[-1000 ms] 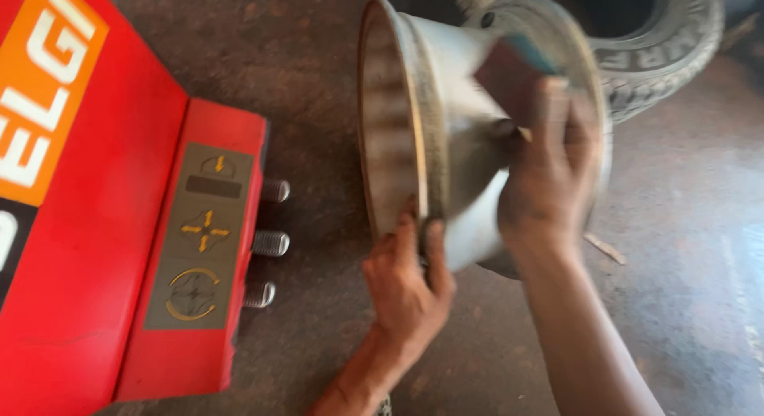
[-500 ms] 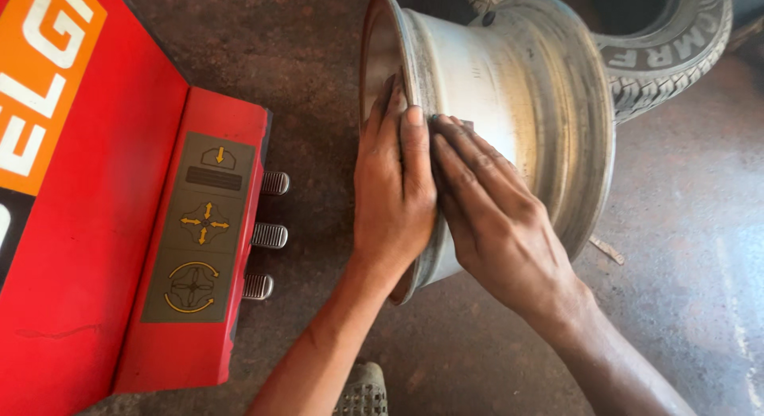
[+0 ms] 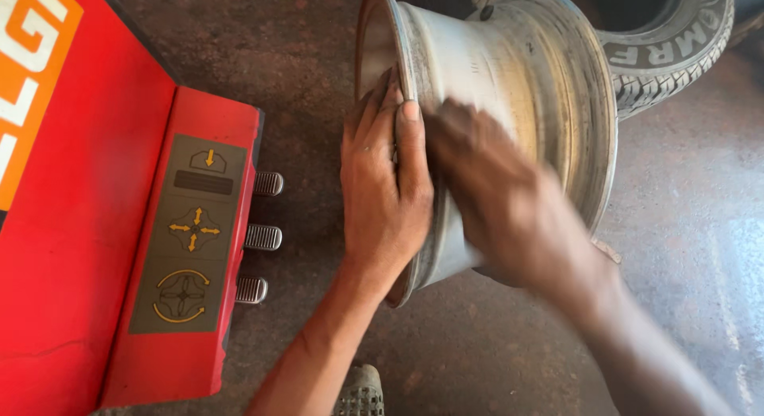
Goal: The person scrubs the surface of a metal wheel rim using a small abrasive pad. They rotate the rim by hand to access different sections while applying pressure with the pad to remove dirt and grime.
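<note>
left hand (image 3: 384,185) grips rim (image 3: 509,74), tyre (image 3: 676,42) behind (red machine (image 3: 87,225) beside)

A wheel rim (image 3: 509,98) stands on edge on the floor (image 3: 684,249), under both hands' fingers (image 3: 390,114). Left of the fingers sits a machine (image 3: 87,225), its three pedals (image 3: 261,237) pointing toward them. Behind the rim, right of the fingers, lies a tyre (image 3: 676,50).

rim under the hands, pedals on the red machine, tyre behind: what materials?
Rim: bare metal, probably steel or alloy; dull silver, scuffed. Pedals: metal, ribbed and shiny grey. Tyre: black rubber, treaded with raised lettering. Left hand grips the rim edge; right hand is blurred on the barrel.
</note>
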